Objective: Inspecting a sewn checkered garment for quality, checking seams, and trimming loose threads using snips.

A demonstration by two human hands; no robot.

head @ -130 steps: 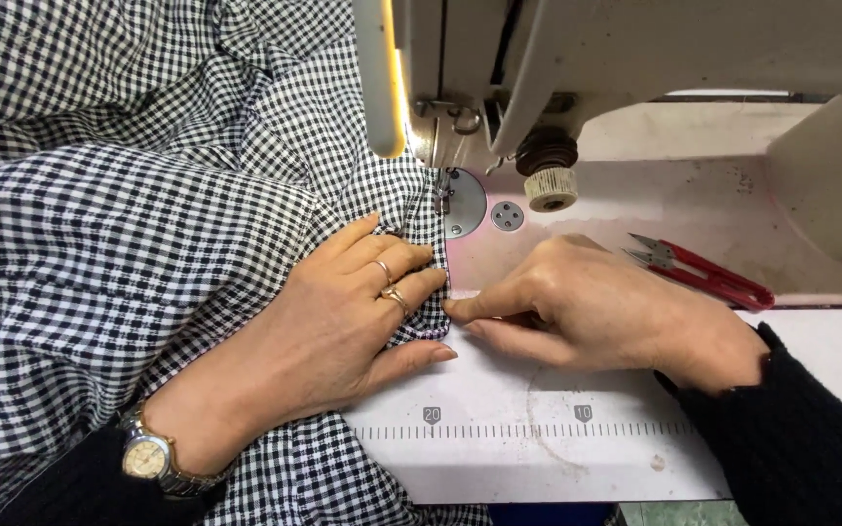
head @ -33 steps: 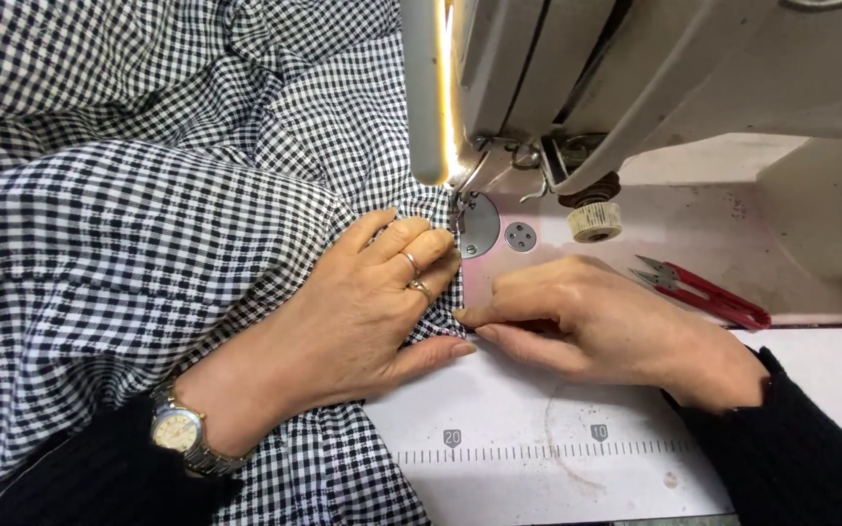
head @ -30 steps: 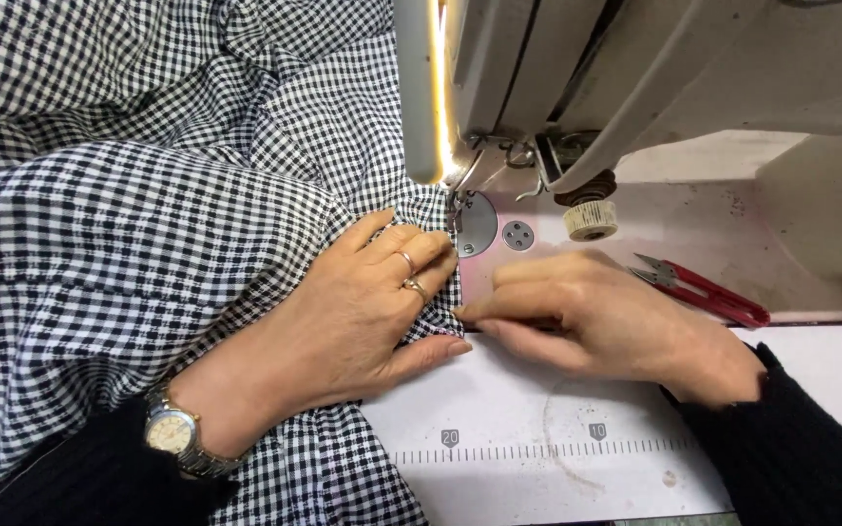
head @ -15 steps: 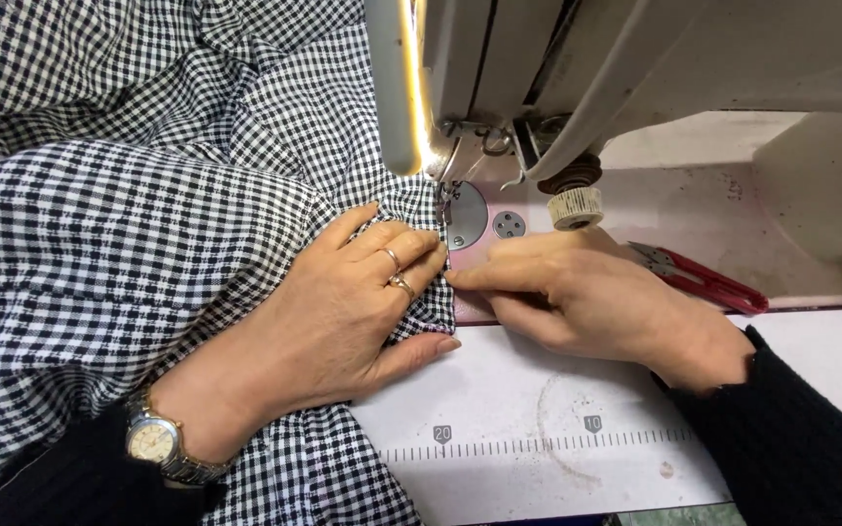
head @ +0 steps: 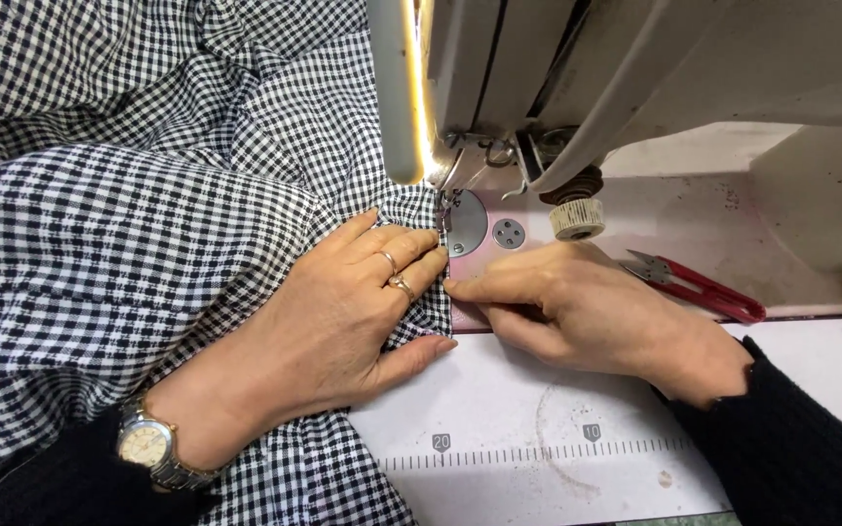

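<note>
White tabletop (head: 538, 409) with a printed ruler strip runs under both wrists, and a cream sewing machine (head: 655, 68) fills the upper right, its lamp (head: 397, 88) glowing just above the fingertips. The left hand (head: 343, 312) lies flat on the black-and-white checked fabric (head: 129, 244), fingers (head: 392, 248) extended and close together, pressing the cloth down; their tips sit just short of the presser foot (head: 445, 209) and the round needle plate (head: 468, 226). Two rings show on that hand, and a wristwatch (head: 153, 450) sits on the wrist. The right hand (head: 606, 312) is curled, thumb and forefinger (head: 484, 288) pinched on the fabric's edge immediately beside the left fingertips, below the plate. Red thread snips (head: 699, 287) lie on the machine bed beyond the right knuckles, untouched. Compared with half a second ago, both hands keep the same grip and spacing, and the left fingertips have edged slightly closer to the presser foot.
</note>
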